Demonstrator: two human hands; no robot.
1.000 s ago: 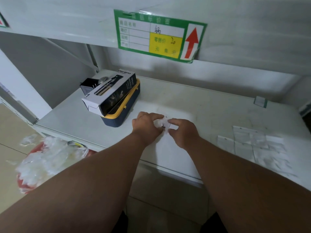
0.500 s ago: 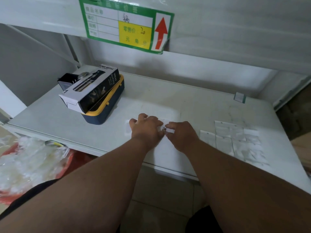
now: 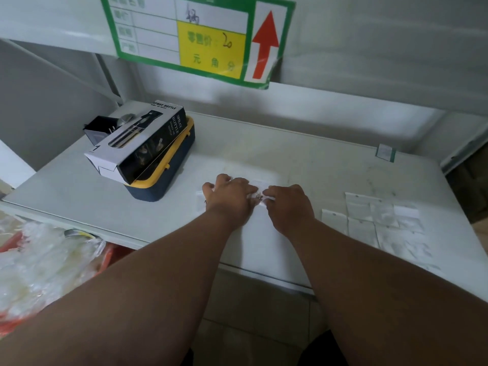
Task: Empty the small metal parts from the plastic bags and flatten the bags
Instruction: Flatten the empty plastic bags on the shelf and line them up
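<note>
Your left hand [image 3: 232, 196] and right hand [image 3: 286, 204] pinch a small clear bag [image 3: 260, 198] between curled fingers on the shelf [image 3: 303, 165]. Its crumpled plastic shows tiny dark parts inside.

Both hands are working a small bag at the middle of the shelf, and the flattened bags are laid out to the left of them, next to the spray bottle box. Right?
Not quite. The head view shows the flattened bags to the right of the hands, away from the spray bottle box. The left hand and right hand do work a small bag mid-shelf.
</note>
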